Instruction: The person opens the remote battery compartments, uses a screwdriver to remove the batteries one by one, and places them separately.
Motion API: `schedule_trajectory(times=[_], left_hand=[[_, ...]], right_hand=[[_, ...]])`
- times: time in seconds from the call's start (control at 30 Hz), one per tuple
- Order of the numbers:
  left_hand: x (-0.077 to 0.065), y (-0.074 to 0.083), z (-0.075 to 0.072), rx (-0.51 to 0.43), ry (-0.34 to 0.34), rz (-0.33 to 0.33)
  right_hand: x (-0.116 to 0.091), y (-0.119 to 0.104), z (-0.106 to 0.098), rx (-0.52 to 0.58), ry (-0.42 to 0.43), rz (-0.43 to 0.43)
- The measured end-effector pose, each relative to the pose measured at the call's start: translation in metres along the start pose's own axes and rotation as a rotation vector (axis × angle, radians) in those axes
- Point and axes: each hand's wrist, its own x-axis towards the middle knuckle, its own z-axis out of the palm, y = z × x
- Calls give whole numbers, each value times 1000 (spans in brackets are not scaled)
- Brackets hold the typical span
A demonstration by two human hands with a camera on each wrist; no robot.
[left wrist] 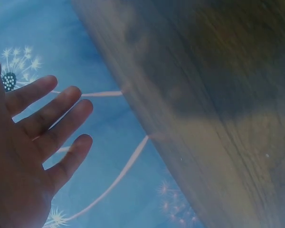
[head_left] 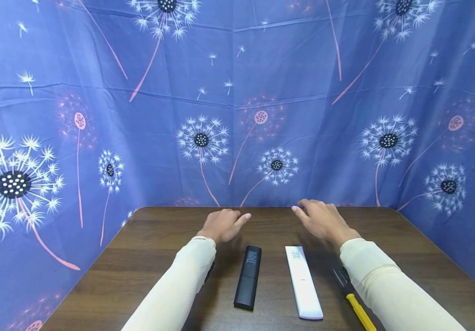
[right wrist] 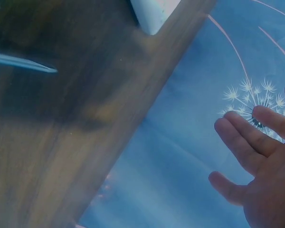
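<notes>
The black remote control [head_left: 247, 278], apparently back face up, lies on the wooden table [head_left: 105, 285], long axis near 12–6, far end tipped slightly toward 1 o'clock. In the head view it sits at about 5 o'clock from my left hand [head_left: 221, 225], the nearer hand, and apart from it. The white remote control [head_left: 304, 282] lies at its 3 o'clock, between 6 and 7 o'clock from my right hand [head_left: 322, 220]. A yellow-handled tool [head_left: 360, 312] lies at that hand's 5 o'clock. Both hands are empty, fingers extended.
</notes>
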Motion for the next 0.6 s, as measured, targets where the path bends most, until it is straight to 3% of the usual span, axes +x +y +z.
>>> schedule_trajectory(times=[0.37,0.6], left_hand=[[5,24,5,-8,-8,47],[1,26,13,-12,-31,39]], right_hand=[[-15,3,10,37,-62,57],[-23,0,18,104,-139,93]])
